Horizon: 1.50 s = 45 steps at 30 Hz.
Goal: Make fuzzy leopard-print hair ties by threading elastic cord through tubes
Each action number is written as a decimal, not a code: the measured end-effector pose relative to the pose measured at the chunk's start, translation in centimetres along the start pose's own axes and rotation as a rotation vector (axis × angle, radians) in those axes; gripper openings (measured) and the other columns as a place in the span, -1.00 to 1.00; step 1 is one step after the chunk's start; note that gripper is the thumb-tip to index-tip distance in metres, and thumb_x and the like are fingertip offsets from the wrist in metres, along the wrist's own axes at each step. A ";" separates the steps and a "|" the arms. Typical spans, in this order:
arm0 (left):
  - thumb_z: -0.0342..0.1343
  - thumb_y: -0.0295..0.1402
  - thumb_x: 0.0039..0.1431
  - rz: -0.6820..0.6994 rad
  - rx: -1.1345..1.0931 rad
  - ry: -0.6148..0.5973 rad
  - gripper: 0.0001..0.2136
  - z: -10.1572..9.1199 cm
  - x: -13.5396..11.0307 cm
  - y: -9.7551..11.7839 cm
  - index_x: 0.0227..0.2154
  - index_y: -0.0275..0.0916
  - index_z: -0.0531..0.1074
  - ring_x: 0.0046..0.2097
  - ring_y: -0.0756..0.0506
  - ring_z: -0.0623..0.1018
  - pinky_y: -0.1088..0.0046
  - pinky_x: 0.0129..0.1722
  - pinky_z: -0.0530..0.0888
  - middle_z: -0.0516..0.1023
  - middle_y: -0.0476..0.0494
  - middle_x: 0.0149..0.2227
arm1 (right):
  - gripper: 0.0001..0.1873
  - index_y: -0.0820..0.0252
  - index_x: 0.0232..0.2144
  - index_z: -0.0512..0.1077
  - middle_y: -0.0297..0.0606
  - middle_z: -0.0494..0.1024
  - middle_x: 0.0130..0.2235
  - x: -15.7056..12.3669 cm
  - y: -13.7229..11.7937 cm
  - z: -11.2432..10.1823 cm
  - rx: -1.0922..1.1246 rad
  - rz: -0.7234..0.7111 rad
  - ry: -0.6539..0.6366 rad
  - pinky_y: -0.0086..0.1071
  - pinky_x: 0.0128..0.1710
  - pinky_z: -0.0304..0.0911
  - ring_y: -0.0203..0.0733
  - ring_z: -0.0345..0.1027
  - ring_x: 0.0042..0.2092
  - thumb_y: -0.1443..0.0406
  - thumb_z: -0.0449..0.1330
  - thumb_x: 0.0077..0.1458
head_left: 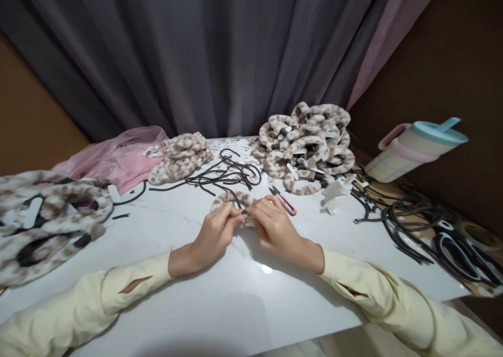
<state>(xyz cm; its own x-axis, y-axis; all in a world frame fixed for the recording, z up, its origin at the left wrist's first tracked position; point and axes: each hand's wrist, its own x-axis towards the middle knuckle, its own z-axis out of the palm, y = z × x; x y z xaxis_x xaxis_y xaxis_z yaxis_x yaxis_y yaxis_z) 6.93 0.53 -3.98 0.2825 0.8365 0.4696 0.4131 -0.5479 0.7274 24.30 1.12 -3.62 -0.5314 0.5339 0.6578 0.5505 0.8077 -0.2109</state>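
Left hand: grip pinched on a dark cord. Right hand: fingertips meeting the left's, grip pinched at the end of the same cord, contact partly hidden by fingers. Location of cord: centre of the white surface, rising just beyond the left fingertips. One mottled plush ring, directly behind the hands, partly covered. One pair of pink-handled snips, just beside the right hand. One crumpled white tissue, farther right. One tangle of dark cords, behind the ring. One heap of plush rings with white tags, back right. One pile of plush pieces, back left, beside a pink plastic bag. One lidded tumbler, far right, blue straw.
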 end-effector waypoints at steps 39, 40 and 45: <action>-0.14 -0.58 0.18 0.494 0.393 0.090 -0.81 -0.4 3.6 -2.4 -0.49 -0.22 0.22 -0.45 -0.04 0.33 0.47 -0.43 0.30 0.28 -0.02 -0.55 | -0.73 0.23 -0.55 0.31 -0.40 0.27 -0.58 1.2 -0.8 -2.1 0.423 0.448 -0.243 -0.46 -0.51 -0.03 -0.36 0.07 -0.53 0.35 0.01 0.18; -0.14 -0.56 0.20 0.478 0.387 0.069 -0.82 -0.4 3.6 -2.2 -0.47 -0.22 0.23 -0.44 -0.04 0.33 0.46 -0.41 0.31 0.29 -0.03 -0.54 | -0.79 0.23 -0.48 0.34 -0.36 0.34 -0.52 1.1 -0.6 -2.0 0.353 0.375 -0.208 -0.45 -0.47 0.02 -0.33 0.14 -0.49 0.35 0.01 0.19; -0.19 -0.59 0.19 0.474 0.356 -0.020 -0.80 -0.4 3.2 -0.9 -0.45 -0.23 0.24 -0.40 -0.05 0.32 0.45 -0.38 0.30 0.32 -0.06 -0.51 | -0.76 0.22 -0.37 0.36 -0.18 0.41 -0.40 0.6 0.4 -1.9 0.018 0.128 -0.115 -0.36 -0.37 0.12 -0.18 0.22 -0.35 0.38 -0.09 0.25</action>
<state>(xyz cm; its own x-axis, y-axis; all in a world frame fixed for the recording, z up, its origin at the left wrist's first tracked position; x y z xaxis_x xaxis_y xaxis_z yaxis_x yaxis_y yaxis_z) 7.12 3.68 -2.91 0.5222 0.5015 0.6898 0.5021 -0.8346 0.2266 25.43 1.32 -1.96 -0.5282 0.6571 0.5379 0.6073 0.7350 -0.3015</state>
